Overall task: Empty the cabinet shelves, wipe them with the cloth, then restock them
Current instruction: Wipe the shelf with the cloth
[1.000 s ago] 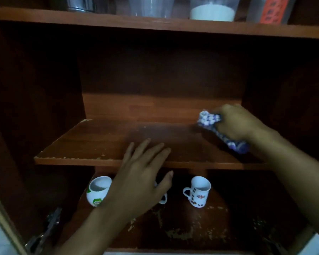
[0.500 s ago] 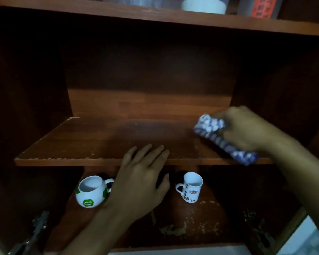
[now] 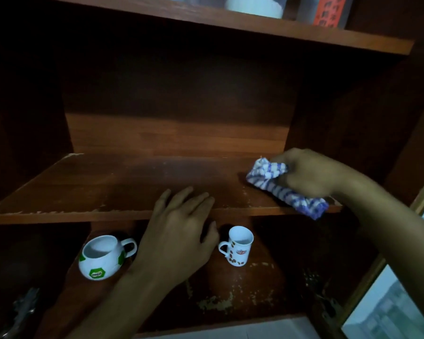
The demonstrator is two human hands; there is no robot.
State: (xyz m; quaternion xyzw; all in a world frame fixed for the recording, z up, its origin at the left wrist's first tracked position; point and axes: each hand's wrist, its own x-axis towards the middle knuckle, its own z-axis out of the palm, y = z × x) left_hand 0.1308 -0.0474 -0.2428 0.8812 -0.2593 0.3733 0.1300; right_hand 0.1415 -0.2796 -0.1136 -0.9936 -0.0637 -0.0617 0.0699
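a: where's the cloth (image 3: 279,184)?
b: bunched in the right hand (image 3: 311,174), fingers curled round it, pressed on the right end of the worn wooden middle shelf (image 3: 96,192). one tail hangs over the front edge.
a: the left hand (image 3: 179,231)?
b: flat, fingers straight, tips on that shelf's front edge, left of the cloth and apart from it.
a: containers?
b: on the bottom shelf (image 3: 242,285), a round mug (image 3: 101,258) left of the left hand and a tall mug (image 3: 239,245) right of it, both with bare white insides. above the hands, the top shelf (image 3: 279,30) has a tub (image 3: 255,6) holding something white.
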